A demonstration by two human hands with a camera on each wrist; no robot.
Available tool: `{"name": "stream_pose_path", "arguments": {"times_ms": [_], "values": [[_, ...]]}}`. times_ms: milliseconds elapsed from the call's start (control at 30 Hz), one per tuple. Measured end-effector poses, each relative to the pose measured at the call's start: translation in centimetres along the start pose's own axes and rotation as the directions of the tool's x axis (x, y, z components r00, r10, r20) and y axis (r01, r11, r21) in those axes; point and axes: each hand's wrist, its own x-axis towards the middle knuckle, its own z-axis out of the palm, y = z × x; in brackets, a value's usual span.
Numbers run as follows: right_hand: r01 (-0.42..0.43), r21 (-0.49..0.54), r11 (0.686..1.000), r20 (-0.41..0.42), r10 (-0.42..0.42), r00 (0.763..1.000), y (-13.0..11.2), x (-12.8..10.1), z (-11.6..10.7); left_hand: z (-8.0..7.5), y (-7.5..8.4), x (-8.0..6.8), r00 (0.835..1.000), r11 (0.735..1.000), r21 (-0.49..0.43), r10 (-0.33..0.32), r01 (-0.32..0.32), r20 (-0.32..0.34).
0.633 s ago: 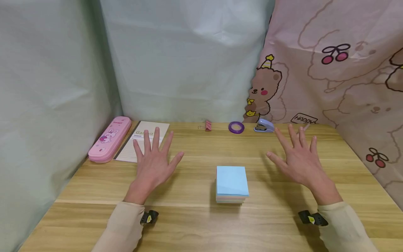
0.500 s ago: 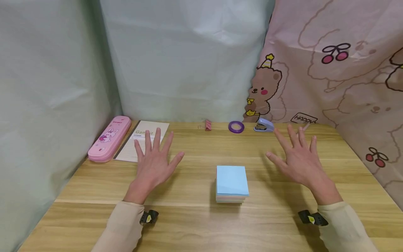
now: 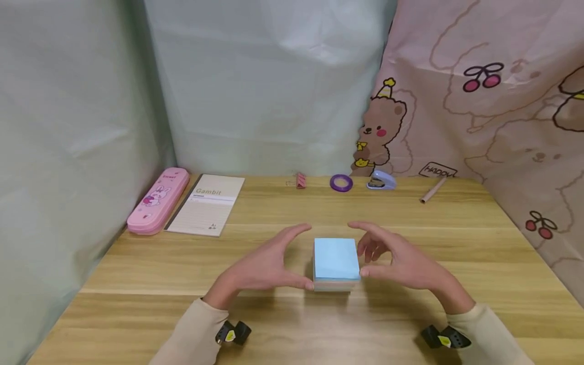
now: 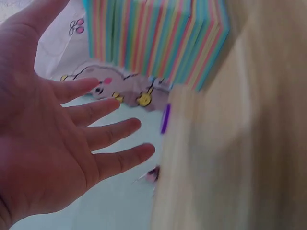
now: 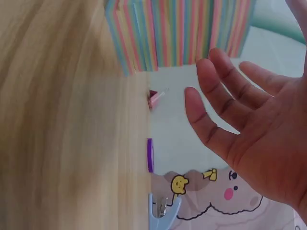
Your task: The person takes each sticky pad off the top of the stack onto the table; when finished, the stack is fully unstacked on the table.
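Observation:
A thick block of sticky notes [image 3: 336, 259] with a light blue top sheet stands on the wooden table, between both hands. Striped, many-coloured paper edges of the block [image 4: 153, 38] fill the top of the left wrist view. My left hand [image 3: 263, 264] is at its left side, fingers extended and spread, the thumb tip by the near left corner. On the other side my right hand [image 3: 401, 261] has its thumb close to the right edge and its fingers loosely bent. Whether either thumb touches the paper I cannot tell. Neither hand grips it.
Along the back lie a pink binder clip [image 3: 300, 181], a purple tape roll [image 3: 341, 183], a light blue stapler [image 3: 382, 180] and a slim brownish stick [image 3: 432, 191]. At the left are a notebook [image 3: 207, 205] and a pink pencil case [image 3: 158, 202]. Curtains border the table [image 3: 274, 334].
Both hands have moved inward from their wide, spread position to the sides of the sticky note block. The notebook and the stick are now uncovered. The block stays in place.

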Motion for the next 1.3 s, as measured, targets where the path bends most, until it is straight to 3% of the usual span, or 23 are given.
{"name": "stream_pose_path", "arguments": {"times_ms": [167,600,1300], "values": [[-0.052,0.009,0.999,0.062,0.051,0.997,-0.4,0.4,1.0,1.2,0.5,0.3,1.000,0.999,-0.043,-0.014,0.014,-0.003],[-0.078,-0.030,0.996,0.027,0.079,0.997,-0.5,0.3,1.7,2.5,0.8,0.9,1.000,0.999,-0.048,0.001,-0.002,-0.023],[-0.080,-0.078,0.994,0.027,0.082,0.996,-0.8,0.4,1.3,2.8,0.7,0.9,1.000,0.999,-0.032,-0.015,0.015,-0.012]]}}
